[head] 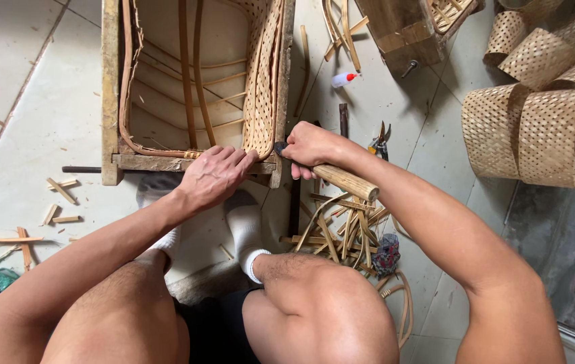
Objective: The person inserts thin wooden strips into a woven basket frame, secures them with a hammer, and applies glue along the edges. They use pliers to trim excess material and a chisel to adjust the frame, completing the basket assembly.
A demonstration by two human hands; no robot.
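1. Wooden-handled tool (345, 180) – gripped in the right hand (311, 147), fingers wrapped tight round the handle; its dark head sits at the near right corner of the wooden frame (110, 81), roughly picture centre.
2. Left hand (214, 176) – at 9 o'clock from the right hand, just beside it, palm down and pressed on the frame's near rail, fingers together and flat, holding nothing.
3. Inside the frame, at 12 o'clock from the hands, we see a half-woven bamboo basket (260, 81) with bent ribs.
4. At 6 o'clock from the hands – feet in white socks (247, 236), knees below.
5. Pile of bamboo strips (341, 236) at 5 o'clock from the tool, on the tiled floor (31, 101).
6. Pliers (380, 138) at 3 o'clock from the right hand, near.
7. Small white glue bottle (345, 79) at 1 o'clock.
8. Woven bamboo sleeves (537, 121) stacked far out at 3 o'clock, well apart.
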